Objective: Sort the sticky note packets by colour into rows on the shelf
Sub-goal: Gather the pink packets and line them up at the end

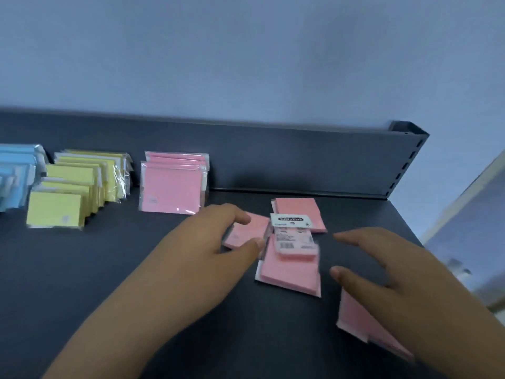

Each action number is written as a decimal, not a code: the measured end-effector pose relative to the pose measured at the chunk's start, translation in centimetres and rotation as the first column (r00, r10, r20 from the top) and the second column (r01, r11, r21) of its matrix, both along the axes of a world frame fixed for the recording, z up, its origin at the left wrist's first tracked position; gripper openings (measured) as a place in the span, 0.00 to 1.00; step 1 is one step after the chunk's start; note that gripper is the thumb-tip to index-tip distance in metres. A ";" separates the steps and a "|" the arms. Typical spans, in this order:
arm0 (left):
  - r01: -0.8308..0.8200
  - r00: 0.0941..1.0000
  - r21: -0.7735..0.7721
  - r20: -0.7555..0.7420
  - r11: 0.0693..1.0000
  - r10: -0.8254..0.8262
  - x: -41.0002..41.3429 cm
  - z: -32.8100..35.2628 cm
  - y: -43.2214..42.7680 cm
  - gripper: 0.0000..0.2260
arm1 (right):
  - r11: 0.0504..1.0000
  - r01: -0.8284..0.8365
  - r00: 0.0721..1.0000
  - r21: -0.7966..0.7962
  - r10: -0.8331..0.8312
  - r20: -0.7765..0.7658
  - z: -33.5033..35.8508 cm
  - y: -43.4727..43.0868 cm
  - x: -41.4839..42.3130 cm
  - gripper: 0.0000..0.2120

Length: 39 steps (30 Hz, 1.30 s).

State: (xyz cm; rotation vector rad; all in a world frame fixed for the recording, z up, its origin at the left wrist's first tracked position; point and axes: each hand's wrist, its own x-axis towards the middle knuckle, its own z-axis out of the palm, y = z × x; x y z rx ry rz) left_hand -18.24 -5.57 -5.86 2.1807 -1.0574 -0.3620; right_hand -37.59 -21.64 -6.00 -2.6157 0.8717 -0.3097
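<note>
Open and empty, the left hand is at 9 o'clock of the loose pink packets, the right hand at 3 o'clock.

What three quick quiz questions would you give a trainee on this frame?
1. Multiple choice: the loose packets lying flat between the left hand and the right hand are A blue, B yellow, C pink.
2. True or false: the yellow row stands between the blue row and the pink row.
3. Short answer: which row should the loose packets join?
Key: 1 C. 2 true. 3 the pink row.
</note>
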 end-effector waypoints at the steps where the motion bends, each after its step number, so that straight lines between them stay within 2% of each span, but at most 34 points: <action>1: 0.000 1.000 -0.007 -0.015 1.000 -0.001 -1.5 -0.2 -0.8 0.13 | 1.000 -0.005 0.999 -0.015 0.005 -0.035 0.0 -0.8 -0.8 0.25; 3: 0.022 1.000 -0.021 0.000 1.000 -0.022 -4.0 -0.9 -2.3 0.15 | 1.000 -0.013 0.997 -0.018 0.011 -0.078 0.1 -2.2 -2.1 0.26; 6: 0.016 0.992 0.062 0.121 0.998 -0.024 -6.2 -2.2 -4.2 0.21 | 0.999 -0.041 0.994 0.013 0.043 -0.102 -0.1 -3.1 -3.1 0.27; 11: -0.129 0.957 0.178 0.279 0.975 0.076 -7.6 -3.3 -6.5 0.22 | 0.990 -0.137 0.983 0.026 0.139 -0.123 -1.8 -3.3 -4.1 0.27; 18: -0.309 0.903 0.224 0.374 0.924 0.211 -8.5 -4.0 -9.0 0.25 | 0.989 -0.147 0.980 -0.004 0.145 -0.135 -2.9 -3.2 -4.6 0.29; 21: -0.335 0.896 0.251 0.384 0.908 0.224 -8.4 -3.6 -9.7 0.26 | 0.989 -0.147 0.982 -0.030 0.143 -0.120 -2.9 -3.3 -4.5 0.28; 26: -0.342 0.891 0.230 0.388 0.911 0.236 -8.1 -2.7 -10.6 0.19 | 0.993 -0.103 0.992 -0.054 0.099 -0.074 -3.4 -3.9 -4.5 0.24; 30: -0.362 0.852 0.237 0.475 0.901 0.218 -7.4 -1.2 -13.6 0.27 | 0.995 -0.081 0.997 -0.065 0.080 -0.007 -3.3 -4.8 -5.0 0.22; 34: -0.389 0.899 0.398 0.361 0.831 0.248 -6.2 -1.7 -17.9 0.34 | 0.993 -0.118 0.993 -0.013 0.118 0.026 -2.7 -6.0 -6.3 0.22; 36: -0.413 0.894 0.448 0.367 0.793 0.258 -5.8 -2.3 -18.9 0.39 | 0.990 -0.142 0.990 -0.006 0.142 0.019 -2.3 -6.9 -7.2 0.23; 39: -0.447 0.866 0.391 0.416 0.805 0.278 -5.7 -2.1 -19.4 0.37 | 0.986 -0.168 0.986 0.002 0.168 0.004 -2.3 -8.7 -8.3 0.24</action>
